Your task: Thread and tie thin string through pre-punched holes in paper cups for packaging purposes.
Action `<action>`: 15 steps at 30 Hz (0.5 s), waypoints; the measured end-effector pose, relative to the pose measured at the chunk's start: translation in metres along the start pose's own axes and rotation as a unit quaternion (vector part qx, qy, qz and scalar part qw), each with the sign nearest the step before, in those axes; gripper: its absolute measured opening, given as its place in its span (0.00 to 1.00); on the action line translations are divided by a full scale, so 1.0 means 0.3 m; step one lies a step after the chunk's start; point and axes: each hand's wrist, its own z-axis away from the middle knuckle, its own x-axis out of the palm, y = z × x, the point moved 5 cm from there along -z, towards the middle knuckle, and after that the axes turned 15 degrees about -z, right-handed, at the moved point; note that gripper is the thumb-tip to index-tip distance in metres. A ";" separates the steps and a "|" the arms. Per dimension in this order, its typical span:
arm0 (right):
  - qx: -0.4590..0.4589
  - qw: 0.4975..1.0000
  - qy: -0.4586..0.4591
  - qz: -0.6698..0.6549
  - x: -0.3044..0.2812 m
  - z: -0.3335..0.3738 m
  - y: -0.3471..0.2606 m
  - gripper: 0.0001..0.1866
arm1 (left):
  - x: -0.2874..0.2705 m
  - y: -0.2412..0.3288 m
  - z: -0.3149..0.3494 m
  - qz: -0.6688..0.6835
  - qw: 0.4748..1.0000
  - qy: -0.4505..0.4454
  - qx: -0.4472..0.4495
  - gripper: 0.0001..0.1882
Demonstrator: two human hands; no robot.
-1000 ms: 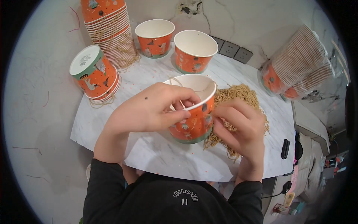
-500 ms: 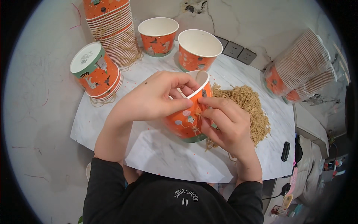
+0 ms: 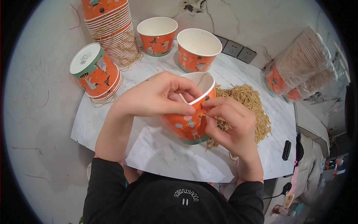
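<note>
My left hand (image 3: 160,95) grips an orange paper tub (image 3: 183,127) by its white rim, fingers inside and thumb against the outer wall. The tub is tilted and has a green base band and small cartoon figures. At its right side, my right hand (image 3: 235,121) pinches a short bit of tan string (image 3: 201,115) that comes out of the wall below the rim. More string runs over the far rim from inside. Just beyond my right hand lies a heaped pile of tan strings (image 3: 257,115).
Two upright orange tubs (image 3: 158,41) stand at the back. On the left are an upside-down stack (image 3: 91,71) and a tall stack of tubs (image 3: 115,37) with strings hanging out. Plastic-wrapped tubs (image 3: 302,59) lean at far right, near wall sockets (image 3: 233,48). A black object (image 3: 286,150) lies at the table's right edge.
The tub has turned slightly and shifted a little right, showing more of its opening. My right hand has drawn slightly to the right, with the string between its fingertips now visible.
</note>
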 end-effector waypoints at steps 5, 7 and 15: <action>0.033 0.999 0.003 -0.035 -0.018 -0.003 0.006 0.09 | 0.005 -0.049 -0.029 0.016 0.999 -0.032 -0.038 0.16; 0.041 0.998 0.055 -0.014 -0.024 0.000 0.019 0.09 | 0.004 -0.063 -0.045 0.039 0.999 -0.014 -0.002 0.16; -0.005 0.997 0.058 0.049 -0.024 -0.001 0.014 0.10 | 0.032 -0.028 -0.049 0.085 0.995 -0.033 -0.031 0.23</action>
